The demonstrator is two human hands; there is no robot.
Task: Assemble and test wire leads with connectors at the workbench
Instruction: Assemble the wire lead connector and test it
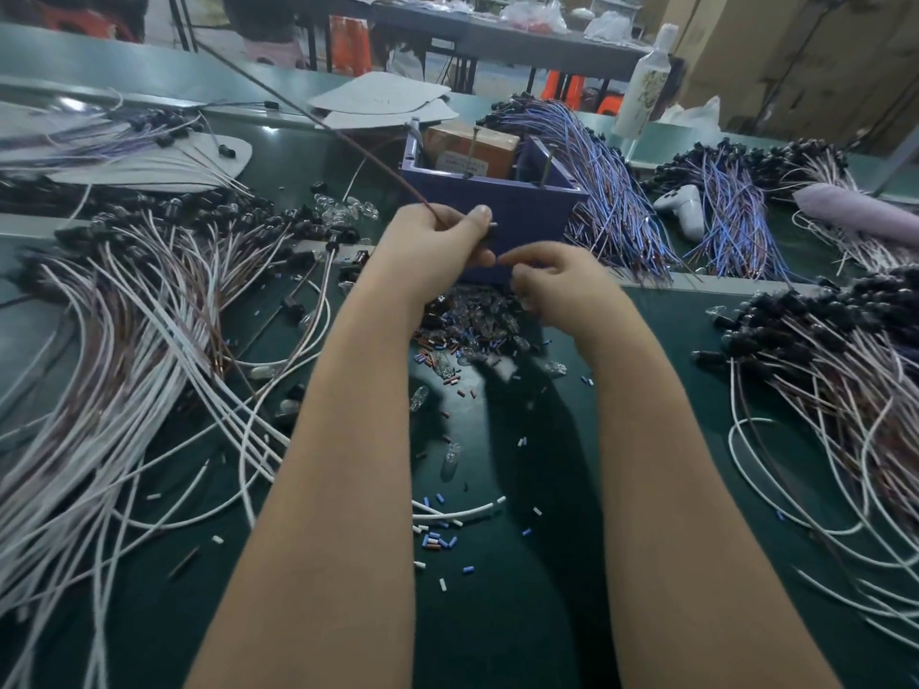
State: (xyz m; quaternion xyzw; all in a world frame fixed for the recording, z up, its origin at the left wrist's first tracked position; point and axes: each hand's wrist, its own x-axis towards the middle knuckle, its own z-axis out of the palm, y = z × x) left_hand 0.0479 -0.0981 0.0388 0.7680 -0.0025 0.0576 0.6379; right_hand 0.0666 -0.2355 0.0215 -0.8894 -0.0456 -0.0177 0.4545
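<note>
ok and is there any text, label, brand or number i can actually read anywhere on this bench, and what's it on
No text here can be read.
White label on the orange box in the purple bin: printed lines, too blurred to read.
Patterned wrap on the white bottle: any wording is too small and blurred to read.

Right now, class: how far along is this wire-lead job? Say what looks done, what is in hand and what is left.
Done: a left heap of leads and a right heap already carry black connectors. In hand: the left hand grips one brown wire before the purple box; the right hand reaches toward it, contents unclear. Left: loose glass bulbs and cut sleeves lie under the hands.
</note>
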